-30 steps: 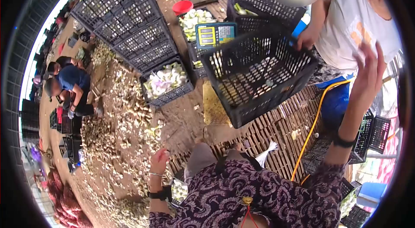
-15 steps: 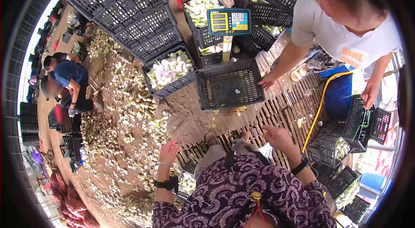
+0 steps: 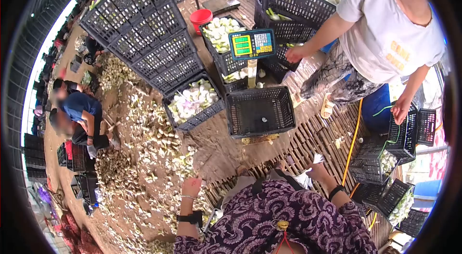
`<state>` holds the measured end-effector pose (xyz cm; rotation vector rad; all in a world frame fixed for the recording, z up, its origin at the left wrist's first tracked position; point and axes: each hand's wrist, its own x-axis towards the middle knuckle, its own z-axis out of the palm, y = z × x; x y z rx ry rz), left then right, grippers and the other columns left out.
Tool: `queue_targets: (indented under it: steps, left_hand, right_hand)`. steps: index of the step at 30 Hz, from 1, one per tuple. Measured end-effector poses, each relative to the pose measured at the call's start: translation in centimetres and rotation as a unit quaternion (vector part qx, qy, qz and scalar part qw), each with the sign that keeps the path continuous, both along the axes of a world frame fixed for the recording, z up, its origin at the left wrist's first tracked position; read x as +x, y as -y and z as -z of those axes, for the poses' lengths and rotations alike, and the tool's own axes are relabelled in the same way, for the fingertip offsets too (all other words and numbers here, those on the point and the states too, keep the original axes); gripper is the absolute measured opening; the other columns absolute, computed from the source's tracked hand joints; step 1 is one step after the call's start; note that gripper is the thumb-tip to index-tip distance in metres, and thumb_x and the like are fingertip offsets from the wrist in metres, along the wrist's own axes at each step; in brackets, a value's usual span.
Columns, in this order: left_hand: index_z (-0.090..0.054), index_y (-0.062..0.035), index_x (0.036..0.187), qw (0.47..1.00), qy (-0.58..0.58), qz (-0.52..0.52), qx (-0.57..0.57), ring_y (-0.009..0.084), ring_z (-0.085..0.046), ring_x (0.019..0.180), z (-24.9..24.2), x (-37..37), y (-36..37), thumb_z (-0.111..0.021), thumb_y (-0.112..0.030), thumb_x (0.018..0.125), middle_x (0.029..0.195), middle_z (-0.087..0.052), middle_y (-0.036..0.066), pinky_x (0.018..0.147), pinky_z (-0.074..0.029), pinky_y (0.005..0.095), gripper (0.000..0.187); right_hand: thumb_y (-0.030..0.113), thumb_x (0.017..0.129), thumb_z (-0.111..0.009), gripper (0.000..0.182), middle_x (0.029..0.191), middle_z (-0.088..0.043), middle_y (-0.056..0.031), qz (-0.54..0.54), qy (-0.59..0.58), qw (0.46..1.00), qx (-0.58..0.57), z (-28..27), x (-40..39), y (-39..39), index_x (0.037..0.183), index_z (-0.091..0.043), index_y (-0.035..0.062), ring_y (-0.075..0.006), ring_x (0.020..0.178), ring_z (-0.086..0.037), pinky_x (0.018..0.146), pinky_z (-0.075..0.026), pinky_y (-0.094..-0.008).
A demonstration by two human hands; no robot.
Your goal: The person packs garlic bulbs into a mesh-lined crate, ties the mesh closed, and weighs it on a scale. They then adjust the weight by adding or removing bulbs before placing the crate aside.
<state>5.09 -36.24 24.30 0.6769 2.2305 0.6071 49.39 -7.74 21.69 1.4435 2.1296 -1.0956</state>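
Observation:
My right hand [image 3: 318, 171], low right of centre, is closed around a crumpled white cloth-like thing [image 3: 303, 178], which shows on both sides of the fingers. My left hand [image 3: 191, 186] is at lower left over the garlic-strewn ground, its back toward me and its fingers hidden. In front of me an open black plastic crate [image 3: 236, 131] rests on the scale, with one small white piece inside. Behind the crate stands the scale's display [image 3: 251, 44], its digits lit green. To the left, another black crate [image 3: 195, 121] holds white garlic bulbs.
A co-worker [image 3: 385, 28] stands at right, one hand [image 3: 296, 53] near the display, the other [image 3: 401, 109] by stacked crates [image 3: 404, 133]. Tall crates [image 3: 139, 28] rise at left. A yellow hose [image 3: 353, 143] crosses the slatted floor. Other people [image 3: 82, 112] sit far left.
My right hand has moved slightly right and down and now grips the white thing. My left hand has dropped lower. The co-worker's hand has left the crate's edge, and the display has lit up.

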Motion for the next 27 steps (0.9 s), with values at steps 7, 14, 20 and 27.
queue_targets:
  steps: [7, 14, 20, 27]
  left_hand:
    - [-0.065, -0.0037, 0.079, 0.997, -0.046, 0.056, -0.015, 0.0341, -0.059, 0.074, 1.4, -0.4, -0.4, -0.057, -0.036, 0.077, 0.074, -0.061, 0.019, 0.069, -0.046, 0.0393, 0.033]
    - [-0.064, -0.0032, 0.082, 0.996, -0.038, 0.086, -0.012, 0.0319, -0.06, 0.069, -0.5, -0.2, -1.9, -0.057, -0.034, 0.078, 0.072, -0.061, 0.019, 0.064, -0.047, 0.0381, 0.032]
    - [-0.066, -0.0052, 0.078, 0.994, -0.046, 0.095, -0.015, 0.0308, -0.061, 0.065, -0.1, 0.1, -0.9, -0.058, -0.035, 0.077, 0.068, -0.062, 0.017, 0.062, -0.048, 0.0386, 0.031]
    - [-0.067, -0.0022, 0.082, 0.994, 0.025, 0.031, -0.1, 0.0272, -0.063, 0.068, 8.1, -1.6, 6.3, -0.065, -0.034, 0.071, 0.071, -0.064, 0.016, 0.065, -0.049, 0.0355, 0.034]
  right_hand:
    - [0.016, 0.073, -0.06, 0.029, 0.068, -0.064, -0.0125, 0.269, -0.028, 0.954, -0.129, 0.3, 1.0, 1.3, 0.096, -0.062, 0.0001, -0.0178, 0.06, -0.062, 0.057, -0.049, -0.03]
    - [0.008, 0.075, -0.057, 0.024, 0.06, -0.06, -0.0081, 0.217, -0.076, 0.967, -0.109, 3.7, 0.7, 1.8, 0.096, -0.06, -0.0037, -0.0123, 0.049, -0.055, 0.041, -0.043, -0.0238]
    - [0.01, 0.076, -0.057, 0.023, 0.062, -0.062, -0.0085, 0.181, -0.106, 0.975, -0.072, 4.1, 0.1, 1.6, 0.094, -0.061, -0.0028, -0.0128, 0.05, -0.057, 0.044, -0.045, -0.025]
    - [0.011, 0.077, -0.057, 0.02, 0.063, -0.062, -0.0079, 0.212, -0.095, 0.967, -0.108, 1.8, -1.2, 1.9, 0.091, -0.062, -0.0011, -0.0126, 0.05, -0.056, 0.044, -0.045, -0.0245]
